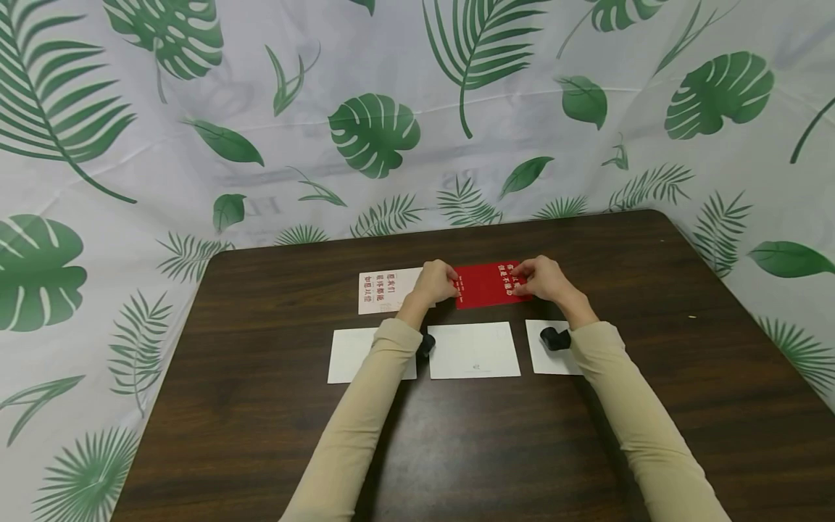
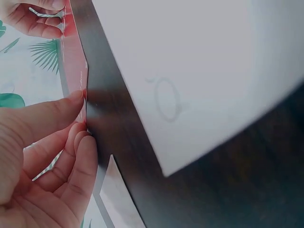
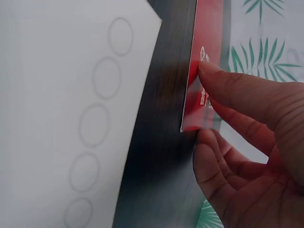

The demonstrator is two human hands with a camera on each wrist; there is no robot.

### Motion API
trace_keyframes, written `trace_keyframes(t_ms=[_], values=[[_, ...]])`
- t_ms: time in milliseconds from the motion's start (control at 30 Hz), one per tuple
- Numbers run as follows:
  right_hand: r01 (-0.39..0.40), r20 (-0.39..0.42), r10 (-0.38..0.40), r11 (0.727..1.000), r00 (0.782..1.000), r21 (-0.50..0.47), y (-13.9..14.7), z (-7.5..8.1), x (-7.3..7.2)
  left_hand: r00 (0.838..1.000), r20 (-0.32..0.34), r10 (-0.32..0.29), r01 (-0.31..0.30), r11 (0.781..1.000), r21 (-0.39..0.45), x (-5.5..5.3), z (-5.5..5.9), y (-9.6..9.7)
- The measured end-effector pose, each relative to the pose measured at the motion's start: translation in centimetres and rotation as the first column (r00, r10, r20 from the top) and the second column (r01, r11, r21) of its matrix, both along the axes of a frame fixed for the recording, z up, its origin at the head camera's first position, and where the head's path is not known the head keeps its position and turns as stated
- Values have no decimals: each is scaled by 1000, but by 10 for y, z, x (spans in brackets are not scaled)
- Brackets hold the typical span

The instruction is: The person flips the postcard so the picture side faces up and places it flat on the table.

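A red card with white lettering is on the far part of the dark table, between both hands. My left hand pinches its left end with thumb and fingers. At the opposite end, my right hand holds the card the same way, its thumb on the printed face in the right wrist view. Just left of it lies a white card with red lettering, partly hidden behind the left hand.
Three white cards form a nearer row: a left one partly under the left forearm, a middle one, and a right one partly covered by the right wrist. A leaf-print cloth hangs behind the wooden table.
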State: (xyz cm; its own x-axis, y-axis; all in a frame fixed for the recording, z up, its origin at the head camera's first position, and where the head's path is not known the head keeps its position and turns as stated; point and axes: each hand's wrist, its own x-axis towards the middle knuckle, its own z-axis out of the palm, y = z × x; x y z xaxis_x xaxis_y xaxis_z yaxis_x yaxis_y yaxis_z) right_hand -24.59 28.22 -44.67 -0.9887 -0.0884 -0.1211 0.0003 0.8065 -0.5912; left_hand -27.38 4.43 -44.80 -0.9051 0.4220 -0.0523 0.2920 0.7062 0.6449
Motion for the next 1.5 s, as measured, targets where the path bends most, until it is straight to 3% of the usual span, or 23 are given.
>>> trace_keyframes(t_ms=[200,333,567,867,1033,1233,1500], values=[[-24,-14,24,1000,1000,2,2,-2,-1,1000,-4,7,-7,1000,4,1,1,-2],[-35,-17,34,999,999,-42,6,-4,-2,999,37,15,-18,996,92,0,1,-8],[20,19,-17,980,1000,-199,18,-8,2,982,187,-8,-49,953,299,-1,-3,-25],[15,10,-12,947,1000,-320,5,2,10,981,192,-9,-74,906,417,0,4,-55],[3,15,3,936,1000,-351,-9,9,17,984,181,12,-89,901,425,4,11,-78],[-85,-39,75,922,996,-377,-35,11,19,974,221,43,-137,891,434,14,14,-110],[-163,-53,155,889,986,-428,-74,19,24,972,223,73,-158,906,394,28,15,-144]])
